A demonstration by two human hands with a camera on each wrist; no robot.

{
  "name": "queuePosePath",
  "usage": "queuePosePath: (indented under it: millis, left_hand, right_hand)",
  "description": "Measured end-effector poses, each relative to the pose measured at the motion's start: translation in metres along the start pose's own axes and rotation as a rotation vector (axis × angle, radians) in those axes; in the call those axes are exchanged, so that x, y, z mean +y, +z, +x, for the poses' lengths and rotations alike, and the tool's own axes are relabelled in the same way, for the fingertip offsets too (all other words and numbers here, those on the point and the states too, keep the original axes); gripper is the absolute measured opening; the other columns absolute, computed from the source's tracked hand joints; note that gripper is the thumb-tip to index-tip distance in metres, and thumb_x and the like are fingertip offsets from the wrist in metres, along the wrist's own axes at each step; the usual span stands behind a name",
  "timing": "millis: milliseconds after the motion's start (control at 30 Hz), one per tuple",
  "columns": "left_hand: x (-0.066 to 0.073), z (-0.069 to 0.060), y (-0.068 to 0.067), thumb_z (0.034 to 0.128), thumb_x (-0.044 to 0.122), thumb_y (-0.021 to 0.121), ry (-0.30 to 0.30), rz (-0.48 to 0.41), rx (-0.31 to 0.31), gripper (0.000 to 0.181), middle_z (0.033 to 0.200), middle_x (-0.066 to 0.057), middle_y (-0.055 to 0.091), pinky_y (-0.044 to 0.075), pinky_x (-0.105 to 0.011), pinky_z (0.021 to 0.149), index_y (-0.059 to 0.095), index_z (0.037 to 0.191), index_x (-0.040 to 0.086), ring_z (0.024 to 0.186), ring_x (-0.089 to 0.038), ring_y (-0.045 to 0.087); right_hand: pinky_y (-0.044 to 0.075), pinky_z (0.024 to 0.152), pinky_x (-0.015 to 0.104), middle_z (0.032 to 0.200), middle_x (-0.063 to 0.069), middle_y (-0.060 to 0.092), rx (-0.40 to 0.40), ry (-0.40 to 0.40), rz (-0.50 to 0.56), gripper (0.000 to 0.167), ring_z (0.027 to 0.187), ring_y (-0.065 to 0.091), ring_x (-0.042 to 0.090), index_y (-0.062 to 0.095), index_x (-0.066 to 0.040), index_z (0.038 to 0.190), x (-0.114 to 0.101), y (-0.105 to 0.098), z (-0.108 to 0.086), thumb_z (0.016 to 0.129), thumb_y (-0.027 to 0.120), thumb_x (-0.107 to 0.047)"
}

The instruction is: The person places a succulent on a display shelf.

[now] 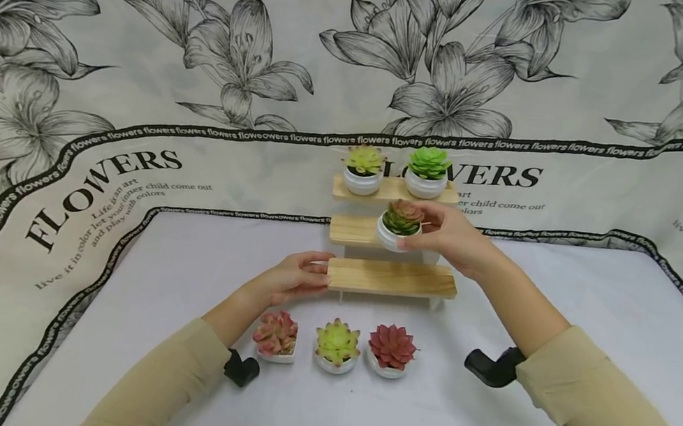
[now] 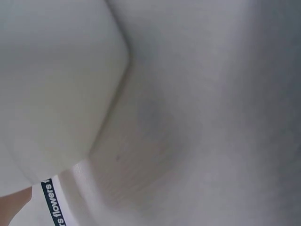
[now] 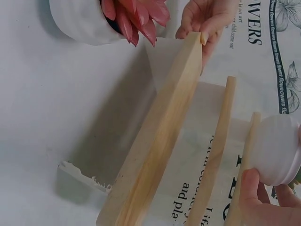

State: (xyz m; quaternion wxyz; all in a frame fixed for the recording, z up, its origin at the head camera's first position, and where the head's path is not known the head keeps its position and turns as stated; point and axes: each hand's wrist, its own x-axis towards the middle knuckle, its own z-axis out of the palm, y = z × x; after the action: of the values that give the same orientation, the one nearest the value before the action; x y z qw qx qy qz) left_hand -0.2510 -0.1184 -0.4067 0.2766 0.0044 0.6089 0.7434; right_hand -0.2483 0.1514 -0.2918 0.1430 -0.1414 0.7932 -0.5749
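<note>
My right hand grips a succulent with green and reddish-brown leaves by its round white pot. In the head view the pot is at the middle step of a three-step wooden stand; whether it touches the wood I cannot tell. With thumb and fingers, my left hand pinches the left end of the lowest wooden step. On the top step stand a yellow-green succulent and a bright green one. A close pale surface fills much of the left wrist view.
In front of the stand, a pink succulent, a yellow-green one and a dark red one form a row on the white table. Behind rises a flower-print cloth. Black wrist mounts stick out by both sleeves.
</note>
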Motion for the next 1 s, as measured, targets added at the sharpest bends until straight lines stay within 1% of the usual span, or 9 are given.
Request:
queuePosePath:
  millis: [133,267,533,767,867,1000]
  left_hand:
    - [0.000,0.000,-0.001,0.0885,-0.012,0.052,0.007,0.000,-0.007,0.056,0.100,-0.007,0.052,0.055,-0.026,0.078,0.036,0.141,0.000,0.084,-0.014,0.059]
    - [0.000,0.001,-0.002,0.0882,-0.012,0.052,0.010,-0.008,-0.008,0.056,0.100,-0.006,0.052,0.055,-0.026,0.078,0.036,0.140,-0.001,0.083,-0.013,0.059]
    - [-0.001,0.001,-0.002,0.0882,-0.012,0.052,0.005,-0.008,0.001,0.055,0.110,-0.010,0.051,0.055,-0.025,0.078,0.037,0.140,0.000,0.086,-0.014,0.059]
    - [-0.003,0.002,-0.002,0.0881,-0.012,0.052,0.002,-0.004,-0.004,0.056,0.100,-0.006,0.051,0.055,-0.024,0.076,0.036,0.140,-0.001,0.081,-0.012,0.059]
    - [-0.004,0.003,-0.002,0.0875,-0.012,0.053,0.004,-0.012,0.001,0.056,0.099,-0.006,0.052,0.055,-0.024,0.075,0.037,0.140,0.000,0.080,-0.012,0.059]
    - [-0.003,0.003,-0.002,0.0877,-0.012,0.053,0.005,-0.017,0.000,0.056,0.099,-0.006,0.053,0.055,-0.024,0.075,0.037,0.140,0.000,0.080,-0.012,0.060]
  right_hand:
    - [0.049,0.079,0.021,0.121,0.017,0.045,0.008,-0.002,0.003,0.066,0.098,0.048,0.023,0.041,0.004,0.136,0.001,0.007,0.011,0.077,0.071,0.000]
    - [0.050,0.079,0.022,0.120,0.018,0.049,0.021,-0.009,0.011,0.065,0.097,0.050,0.021,0.042,0.004,0.135,0.002,0.014,0.020,0.076,0.071,0.000]
    - [0.050,0.077,0.022,0.112,0.016,0.053,0.048,-0.027,0.005,0.062,0.095,0.051,0.021,0.048,0.004,0.130,0.005,0.027,0.035,0.073,0.073,0.000]
    - [0.047,0.079,0.024,0.114,0.017,0.053,0.059,-0.003,-0.021,0.064,0.099,0.048,0.022,0.046,0.003,0.131,0.007,0.036,0.044,0.074,0.074,-0.002]
    - [0.048,0.080,0.025,0.114,0.017,0.052,0.060,0.007,-0.009,0.064,0.099,0.048,0.022,0.047,0.003,0.131,0.008,0.039,0.046,0.074,0.074,-0.002]
    - [0.049,0.082,0.027,0.114,0.017,0.053,0.065,0.002,-0.002,0.062,0.100,0.049,0.023,0.048,0.002,0.130,0.008,0.041,0.047,0.073,0.074,-0.002]
